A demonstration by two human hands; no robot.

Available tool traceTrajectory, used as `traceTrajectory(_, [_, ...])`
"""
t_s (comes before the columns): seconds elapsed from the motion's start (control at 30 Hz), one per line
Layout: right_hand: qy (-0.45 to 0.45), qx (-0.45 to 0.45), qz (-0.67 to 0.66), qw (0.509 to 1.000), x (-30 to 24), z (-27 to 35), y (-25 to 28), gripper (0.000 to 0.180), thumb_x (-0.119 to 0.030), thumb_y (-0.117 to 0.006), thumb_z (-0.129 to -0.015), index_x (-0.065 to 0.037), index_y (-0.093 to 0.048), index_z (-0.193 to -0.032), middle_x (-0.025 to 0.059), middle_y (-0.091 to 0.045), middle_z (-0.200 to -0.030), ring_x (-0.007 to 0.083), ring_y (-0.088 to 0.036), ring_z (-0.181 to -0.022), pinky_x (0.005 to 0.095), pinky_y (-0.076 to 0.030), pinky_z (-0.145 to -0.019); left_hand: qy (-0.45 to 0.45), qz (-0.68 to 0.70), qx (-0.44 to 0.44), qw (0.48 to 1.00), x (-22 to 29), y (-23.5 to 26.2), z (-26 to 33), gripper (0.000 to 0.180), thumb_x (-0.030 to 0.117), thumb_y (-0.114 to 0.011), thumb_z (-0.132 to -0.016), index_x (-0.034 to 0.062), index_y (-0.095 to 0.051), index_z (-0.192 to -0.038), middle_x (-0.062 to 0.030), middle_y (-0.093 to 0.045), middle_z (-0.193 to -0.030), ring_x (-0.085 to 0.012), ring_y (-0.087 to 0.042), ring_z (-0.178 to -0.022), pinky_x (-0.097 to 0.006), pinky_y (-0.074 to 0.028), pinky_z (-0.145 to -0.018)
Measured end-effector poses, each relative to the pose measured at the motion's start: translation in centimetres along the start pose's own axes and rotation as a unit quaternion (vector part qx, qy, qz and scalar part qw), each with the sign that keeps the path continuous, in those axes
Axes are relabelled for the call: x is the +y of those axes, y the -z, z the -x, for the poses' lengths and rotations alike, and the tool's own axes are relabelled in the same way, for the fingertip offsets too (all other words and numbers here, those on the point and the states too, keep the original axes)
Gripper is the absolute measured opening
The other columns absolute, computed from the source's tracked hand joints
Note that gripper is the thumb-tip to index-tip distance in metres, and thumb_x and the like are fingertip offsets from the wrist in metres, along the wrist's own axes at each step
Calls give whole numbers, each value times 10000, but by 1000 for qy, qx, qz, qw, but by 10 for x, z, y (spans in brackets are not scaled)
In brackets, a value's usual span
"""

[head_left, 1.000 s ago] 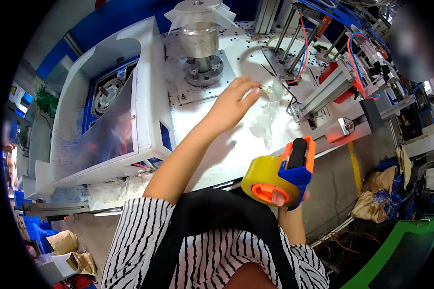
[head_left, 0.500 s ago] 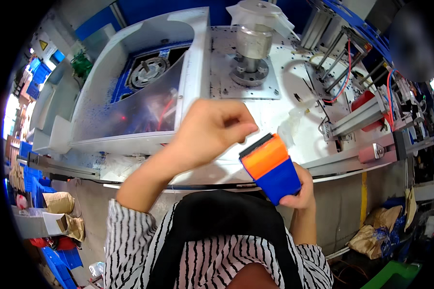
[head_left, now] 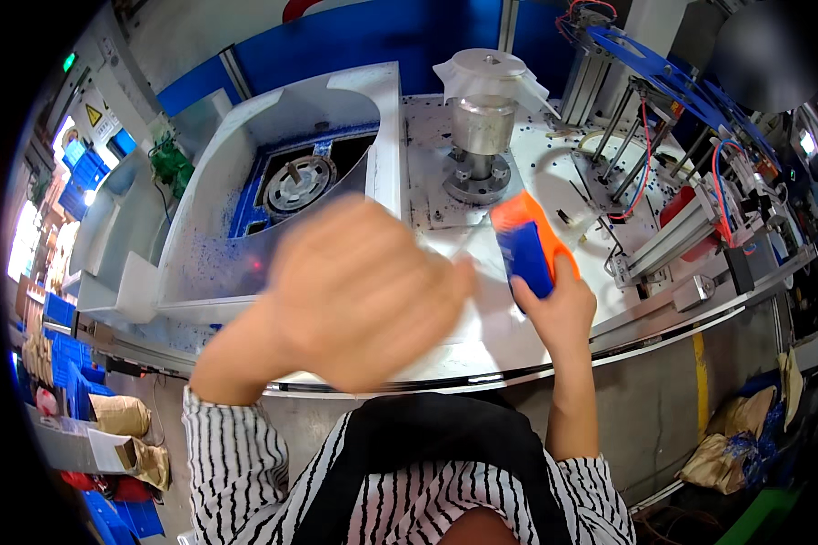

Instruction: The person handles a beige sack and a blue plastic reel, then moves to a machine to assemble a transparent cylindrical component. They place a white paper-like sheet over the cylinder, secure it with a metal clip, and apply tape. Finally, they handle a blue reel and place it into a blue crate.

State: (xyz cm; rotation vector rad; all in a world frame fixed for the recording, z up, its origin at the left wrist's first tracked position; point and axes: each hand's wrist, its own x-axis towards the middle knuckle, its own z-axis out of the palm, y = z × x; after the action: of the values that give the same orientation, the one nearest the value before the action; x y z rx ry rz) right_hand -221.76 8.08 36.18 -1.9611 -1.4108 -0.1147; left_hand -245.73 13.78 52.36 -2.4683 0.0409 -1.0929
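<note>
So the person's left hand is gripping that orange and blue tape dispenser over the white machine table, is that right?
Not quite: the head view shows the right hand gripping the orange and blue tape dispenser over the white machine table. The left hand is a raised blur beside it, and what it holds cannot be told.

looks like a factory floor: white assembly machine (head_left: 482, 327) at 12 o'clock, blue bins (head_left: 68, 386) at 9, sacks (head_left: 727, 454) at 4.
</note>
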Motion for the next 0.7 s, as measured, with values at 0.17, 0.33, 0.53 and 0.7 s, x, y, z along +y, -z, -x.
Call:
traceTrajectory(0.17, [-78,25,112,990,44,-69,-39,487,-398,-723,-706,-5,-584,-959,147,-660,-744,347,-641,-691,446,-502,-659,-45,34,139,989,-3,-18,-39,240,89,-744,-640,15,-646,-846,-21,-544,-650,-162,-492,-571,-293,-385,-497])
traceTrajectory(0.33, [-75,41,14,996,49,-85,-27,640,-463,-718,-748,-5,-547,-1161,178,-608,-1127,328,-563,-1077,404,-417,-932,112,198,55,972,-34,-29,-30,146,25,-734,-703,46,-659,-826,-29,-558,-646,-163,-496,-579,-278,-392,-523])
traceTrajectory(0.53, [69,-239,-692,678,-44,-66,29,1229,-927,-358,-628,-24,-261,-1456,185,-434,-1401,324,-484,-1230,446,-376,-1018,277,271,16,922,-59,-36,-14,75,9,-707,-774,13,-663,-835,-36,-606,-719,-103,-513,-597,-222,-403,-545])
traceTrajectory(0.7, [53,-359,-705,610,-66,-60,22,1067,-540,-714,-721,-88,-137,-1496,206,-442,-1391,302,-554,-1167,379,-410,-976,346,273,-21,897,-79,-43,-17,66,31,-687,-810,-15,-649,-839,-35,-613,-719,-77,-529,-633,-211,-426,-567])
